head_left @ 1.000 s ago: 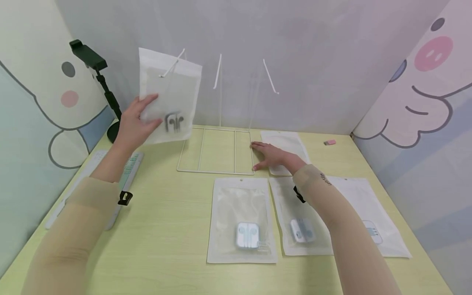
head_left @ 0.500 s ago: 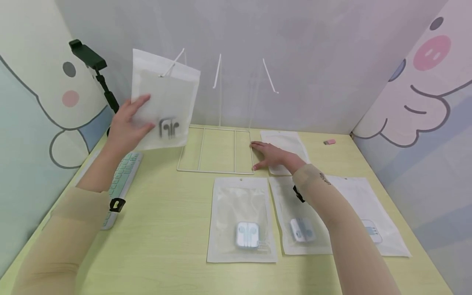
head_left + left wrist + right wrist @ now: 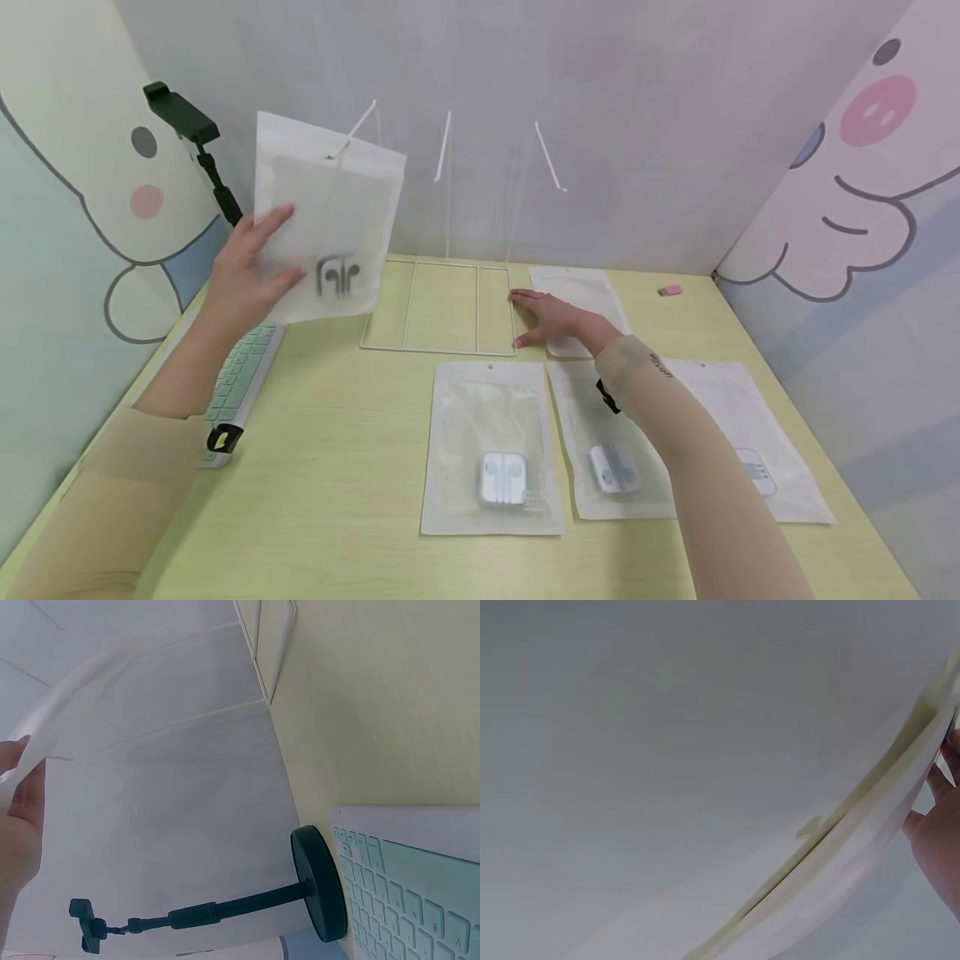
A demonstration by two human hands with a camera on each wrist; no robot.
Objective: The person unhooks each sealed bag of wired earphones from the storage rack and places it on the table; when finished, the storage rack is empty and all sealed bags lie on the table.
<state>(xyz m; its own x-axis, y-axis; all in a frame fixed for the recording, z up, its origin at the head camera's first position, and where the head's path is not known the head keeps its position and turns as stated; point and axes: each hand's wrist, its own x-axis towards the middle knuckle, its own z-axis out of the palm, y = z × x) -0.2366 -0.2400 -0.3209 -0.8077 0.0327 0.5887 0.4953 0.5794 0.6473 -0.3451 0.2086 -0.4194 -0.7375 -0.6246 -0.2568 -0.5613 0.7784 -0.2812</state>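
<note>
My left hand pinches the left edge of a white translucent zip pouch, inside which dark-looking earphones show through. The pouch is raised off the desk and slightly tilted. Across its top, the left hook of a white wire display rack shows in front of it. In the left wrist view the pouch edge runs between thumb and fingers. My right hand lies with extended, spread fingers against the right side of the rack's base, over a small white pouch.
Several white pouches, one with white boxed earphones, lie at front right. Two more hooks project from the rack, with nothing on them. A keyboard and a black stand are left; a pink USB stick lies back right.
My left hand has drawn the pouch to the left and slightly down, uncovering more of the rack's base while covering part of the keyboard. The right hand stays in place.
</note>
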